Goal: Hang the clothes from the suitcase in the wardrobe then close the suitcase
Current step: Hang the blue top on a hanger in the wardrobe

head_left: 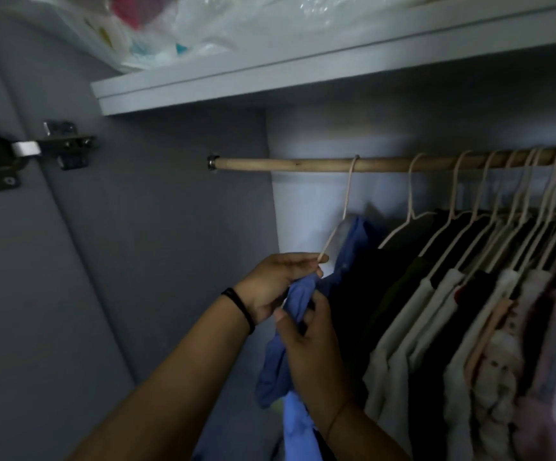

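We are looking into the wardrobe (170, 227), close to its left wall. The pale hanger (346, 201) is hooking over the wooden rod (286, 164), left of and apart from the row of hung clothes (436, 311). Its neck is dropping almost straight down, and its near arm is slanting down and left to the left hand (276, 287). We are reading that hand as pinching the tip of the hanger's arm together with a fold of the blue shirt (278, 371). The right hand (306, 337), just below and nearer to us, is curling round the bunched shirt with the thumb on top. The shirt is only partly on: its upper part is lying against the hanger's right side, and the rest is trailing down out of frame, long axis roughly vertical. We are judging that the coming move turns on one relation: the hanger tip is lying just above the loose fabric, at the left fingertips, so the right hand, holding the slack, would be feeding cloth up over it. The suitcase is not in view.
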{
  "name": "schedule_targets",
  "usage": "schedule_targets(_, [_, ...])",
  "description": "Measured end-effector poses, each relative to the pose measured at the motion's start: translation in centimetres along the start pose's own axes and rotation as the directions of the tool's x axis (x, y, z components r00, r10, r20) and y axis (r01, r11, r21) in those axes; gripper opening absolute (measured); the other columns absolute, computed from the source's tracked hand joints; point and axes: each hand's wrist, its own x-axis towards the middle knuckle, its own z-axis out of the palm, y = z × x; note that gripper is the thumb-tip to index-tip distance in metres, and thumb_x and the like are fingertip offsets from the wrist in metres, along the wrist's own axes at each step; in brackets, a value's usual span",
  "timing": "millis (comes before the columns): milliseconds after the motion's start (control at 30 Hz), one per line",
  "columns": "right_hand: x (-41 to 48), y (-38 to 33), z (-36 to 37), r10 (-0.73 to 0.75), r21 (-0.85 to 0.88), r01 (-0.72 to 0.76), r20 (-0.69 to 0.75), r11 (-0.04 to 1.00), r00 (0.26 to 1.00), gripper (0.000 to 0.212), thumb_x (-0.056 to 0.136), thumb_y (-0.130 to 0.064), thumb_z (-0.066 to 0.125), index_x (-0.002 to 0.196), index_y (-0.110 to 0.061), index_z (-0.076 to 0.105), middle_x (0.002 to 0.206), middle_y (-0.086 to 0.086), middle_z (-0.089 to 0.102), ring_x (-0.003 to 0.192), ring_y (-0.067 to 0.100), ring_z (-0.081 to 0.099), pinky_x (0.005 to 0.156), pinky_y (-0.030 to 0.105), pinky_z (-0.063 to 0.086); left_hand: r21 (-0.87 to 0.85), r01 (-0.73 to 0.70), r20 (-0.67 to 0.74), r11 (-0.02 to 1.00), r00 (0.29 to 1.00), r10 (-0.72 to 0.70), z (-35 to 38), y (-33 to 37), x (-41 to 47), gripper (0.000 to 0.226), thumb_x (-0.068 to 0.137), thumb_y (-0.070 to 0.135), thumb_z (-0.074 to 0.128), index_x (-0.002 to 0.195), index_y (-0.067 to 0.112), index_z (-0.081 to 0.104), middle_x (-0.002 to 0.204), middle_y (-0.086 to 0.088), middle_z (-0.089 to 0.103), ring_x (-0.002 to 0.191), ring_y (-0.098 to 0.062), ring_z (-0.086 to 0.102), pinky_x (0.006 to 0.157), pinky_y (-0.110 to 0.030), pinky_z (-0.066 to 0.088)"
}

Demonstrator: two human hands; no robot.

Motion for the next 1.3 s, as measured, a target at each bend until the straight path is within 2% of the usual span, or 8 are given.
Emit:
schedule_targets(100, [-0.5,0.3,0.5,-0.02,0.037,0.019,0.036,0.999,0.999,0.048,0.09,-0.016,0.059,0.134,-0.016,0.04,0.117,0.001,0.061,0.105,0.011,0.06,0.09,0.023,0.048,-0.089,-0.004,-0.022,0.996,1.0,0.002,-1.1,-0.8,-1.2,0.031,0.095,0.008,0.051,0.122,-0.005,0.058,0.109,-0.02,0.063,0.083,-0.02,0.061,0.08,-0.027,0.052])
schedule_targets(200, [-1.4,0.4,1.0,-0.043,-0.005,0.044,0.053,0.999,0.998,0.026,0.09,-0.015,0.059,0.113,-0.024,0.048,0.1,0.011,0.064,0.094,0.02,0.062,0.086,0.036,0.05,-0.155,-0.028,-0.003,0.988,1.0,0.028,-2.5,-1.8,-3.3,0.022,0.093,0.01,0.052,0.11,0.003,0.065,0.097,-0.01,0.069,0.079,-0.015,0.067,0.076,-0.024,0.057])
schedule_targets(300, [-2.9,0.4,1.7,-0.024,-0.01,0.025,0.12,1.0,0.993,0.015,0.091,-0.012,0.057,0.104,-0.014,0.05,0.077,0.009,0.06,0.073,0.014,0.059,0.072,0.03,0.048,-0.145,-0.06,-0.082,0.988,0.995,0.049,-4.0,-3.2,-6.0,0.02,0.095,0.012,0.05,0.102,0.009,0.068,0.099,-0.008,0.07,0.089,-0.019,0.066,0.089,-0.032,0.053])
schedule_targets(400, [-5.0,0.6,2.4,0.004,-0.037,0.003,0.174,0.999,0.985,0.015,0.091,-0.012,0.058,0.103,-0.01,0.05,0.068,0.003,0.056,0.064,0.012,0.053,0.067,0.032,0.045,-0.116,-0.069,-0.179,0.991,0.983,0.047,-5.5,-5.3,-9.5,0.027,0.097,0.013,0.047,0.114,0.004,0.065,0.108,-0.013,0.068,0.094,-0.022,0.063,0.09,-0.032,0.049])
schedule_targets(600, [-10.2,1.0,4.1,0.067,-0.067,-0.054,0.196,0.996,0.978,0.025,0.087,-0.009,0.062,0.106,-0.013,0.047,0.086,0.003,0.058,0.086,0.017,0.056,0.08,0.023,0.042,-0.046,-0.032,-0.316,0.998,0.948,0.016,-7.8,-8.7,-18.8,0.014,0.096,0.023,0.052,0.103,0.025,0.065,0.1,0.007,0.066,0.093,-0.008,0.059,0.081,-0.021,0.044])
schedule_targets(800, [-17.2,1.8,5.3,0.12,-0.1,-0.1,0.223,0.99,0.967,0.035,0.088,-0.01,0.062,0.119,-0.005,0.047,0.106,0.007,0.048,0.105,0.018,0.047,0.083,0.015,0.034,0.009,0.054,-0.3,0.999,0.953,-0.048,-8.2,-12.5,-29.0,0.028,0.096,0.018,0.052,0.123,0.014,0.058,0.108,0.001,0.064,0.092,-0.006,0.059,0.078,-0.015,0.046])
schedule_targets(1000, [-23.8,2.1,5.8,0.181,-0.193,-0.136,0.238,0.972,0.954,0.043,0.089,-0.016,0.062,0.126,-0.001,0.046,0.123,0.014,0.054,0.118,0.024,0.051,0.091,0.025,0.038,0.025,0.132,-0.295,0.991,0.948,-0.119,-7.5,-15.9,-38.6,0.016,0.095,0.022,0.053,0.108,0.026,0.063,0.101,0.008,0.068,0.093,-0.006,0.061,0.085,-0.023,0.044])
schedule_targets(1300, [-34.5,2.4,7.5,0.194,-0.203,-0.113,0.447,0.973,0.873,0.038,0.09,-0.018,0.06,0.124,-0.004,0.047,0.119,0.014,0.056,0.102,0.015,0.053,0.085,0.025,0.039,-0.073,0.197,-0.458,0.978,0.864,-0.208,-4.2,-20.4,-53.4,0.018,0.095,0.022,0.053,0.11,0.021,0.062,0.105,0.004,0.069,0.099,-0.012,0.063,0.089,-0.026,0.045])
